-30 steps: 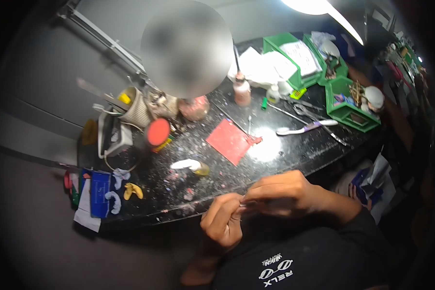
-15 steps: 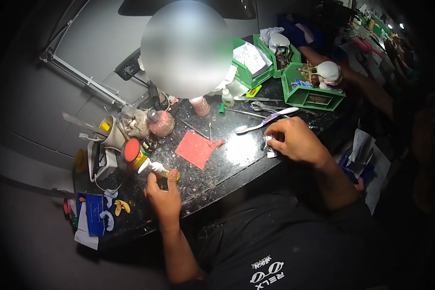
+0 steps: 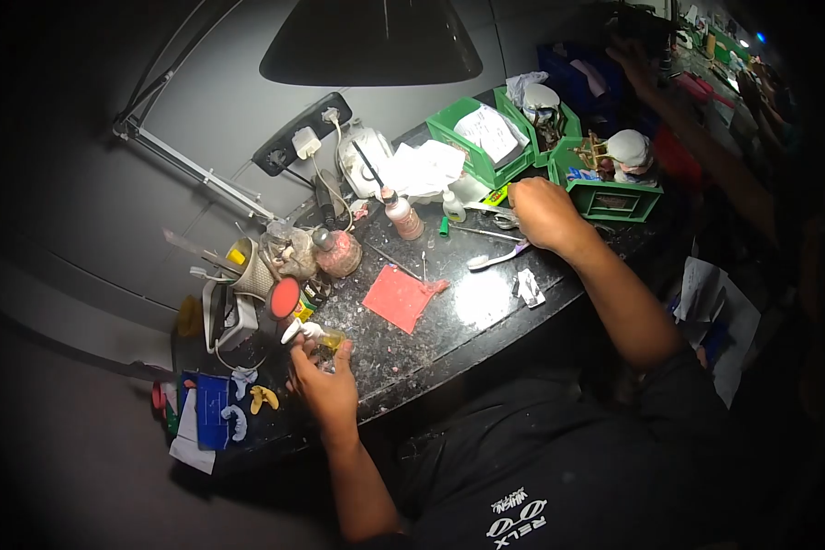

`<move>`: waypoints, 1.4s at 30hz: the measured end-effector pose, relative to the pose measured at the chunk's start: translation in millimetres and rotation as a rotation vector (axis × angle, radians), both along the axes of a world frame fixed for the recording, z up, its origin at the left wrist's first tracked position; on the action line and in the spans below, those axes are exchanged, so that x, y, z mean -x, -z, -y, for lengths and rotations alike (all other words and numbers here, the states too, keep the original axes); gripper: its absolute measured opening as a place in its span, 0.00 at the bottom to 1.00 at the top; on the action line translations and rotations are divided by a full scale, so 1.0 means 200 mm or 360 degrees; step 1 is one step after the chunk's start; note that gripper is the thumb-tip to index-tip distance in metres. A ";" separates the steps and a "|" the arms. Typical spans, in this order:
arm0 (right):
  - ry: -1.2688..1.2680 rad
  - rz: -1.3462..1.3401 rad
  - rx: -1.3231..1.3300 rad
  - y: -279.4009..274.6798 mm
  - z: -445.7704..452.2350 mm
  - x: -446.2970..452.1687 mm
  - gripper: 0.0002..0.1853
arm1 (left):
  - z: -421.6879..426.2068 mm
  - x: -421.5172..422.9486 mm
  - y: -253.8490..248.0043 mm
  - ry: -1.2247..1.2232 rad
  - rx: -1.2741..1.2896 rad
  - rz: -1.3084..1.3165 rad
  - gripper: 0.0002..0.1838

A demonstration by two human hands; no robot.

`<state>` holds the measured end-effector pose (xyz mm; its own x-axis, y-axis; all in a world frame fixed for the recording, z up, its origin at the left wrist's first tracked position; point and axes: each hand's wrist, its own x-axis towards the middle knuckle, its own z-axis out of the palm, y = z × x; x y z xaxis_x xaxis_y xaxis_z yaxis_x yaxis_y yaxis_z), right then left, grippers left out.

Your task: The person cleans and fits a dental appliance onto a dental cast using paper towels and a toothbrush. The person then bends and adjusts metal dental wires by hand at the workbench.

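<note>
My left hand (image 3: pixel 325 385), at the bench's front left, is closed around a small tilted bottle (image 3: pixel 332 339) with yellowish liquid and a white nozzle top. My right hand (image 3: pixel 548 218) is curled over the metal tools (image 3: pixel 493 214) and the handle end of a toothbrush (image 3: pixel 495 259). Its fingertips are hidden, so what it grips does not show. A crumpled silvery foil piece (image 3: pixel 529 288) lies on the bench below that hand. Between my hands lies a pink-red sheet (image 3: pixel 401 297), with a thin stick (image 3: pixel 423 266) near its upper edge.
Green bins (image 3: pixel 628 200) with white casts and papers stand at the back right. A pink-stained bottle (image 3: pixel 401 218), a round jar (image 3: pixel 337 252) and a red lid (image 3: pixel 284 298) stand left of centre. The black lamp (image 3: pixel 371 41) hangs above. Another person's arm (image 3: pixel 687 124) reaches in at right.
My right hand has left the foil piece and moved up and away to the tools, over the toothbrush handle. My left hand and the bottle have shifted slightly left. The view has turned.
</note>
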<state>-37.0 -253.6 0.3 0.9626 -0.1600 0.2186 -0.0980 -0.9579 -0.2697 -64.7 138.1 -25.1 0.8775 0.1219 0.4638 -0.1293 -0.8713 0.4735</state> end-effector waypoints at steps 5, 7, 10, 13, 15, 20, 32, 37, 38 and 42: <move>-0.0041 0.0015 0.0108 0.03 0.01 0.00 0.09 | 0.06 0.23 -0.15 -0.0121 -0.0098 0.0131 0.50; -0.0056 0.0000 0.0104 0.03 0.00 0.01 0.10 | 0.07 0.28 -0.19 -0.0046 0.0049 0.0229 0.49; -0.0123 0.0132 0.0180 0.04 0.00 0.02 0.11 | 0.10 0.33 -0.24 0.0073 0.0191 0.0443 0.45; -0.0147 0.0601 0.0397 -0.06 -0.08 0.17 0.08 | 0.13 0.38 -0.27 0.0253 -0.0194 0.0585 0.38; -0.0288 0.0639 0.0329 -0.21 -0.19 0.34 0.08 | 0.19 0.41 -0.28 0.0413 -0.0260 0.0578 0.37; -0.1187 0.0424 -0.0118 -0.16 -0.45 0.55 0.08 | 0.42 0.44 -0.23 0.0931 -0.0769 0.0284 0.29; -0.0702 -0.0128 -0.0153 -0.15 -0.17 0.25 0.09 | 0.36 0.37 -0.05 0.0815 -0.0090 0.0130 0.05; -0.0518 0.0188 -0.0077 -0.14 -0.18 0.13 0.13 | 0.35 0.37 -0.03 0.0805 -0.0016 0.0119 0.05; -0.0559 0.0432 -0.0069 -0.14 -0.20 0.09 0.14 | 0.34 0.37 -0.03 0.0807 -0.0018 0.0090 0.05; -0.0990 0.0423 0.0079 -0.09 -0.30 -0.17 0.14 | 0.36 0.37 -0.02 0.0810 -0.0058 0.0081 0.05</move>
<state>-4.0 -194.3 18.3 0.7848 0.4227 0.4533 0.5391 -0.8264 -0.1627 -138.5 66.0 -20.1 0.7977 -0.3322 0.5033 -0.5636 -0.7077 0.4260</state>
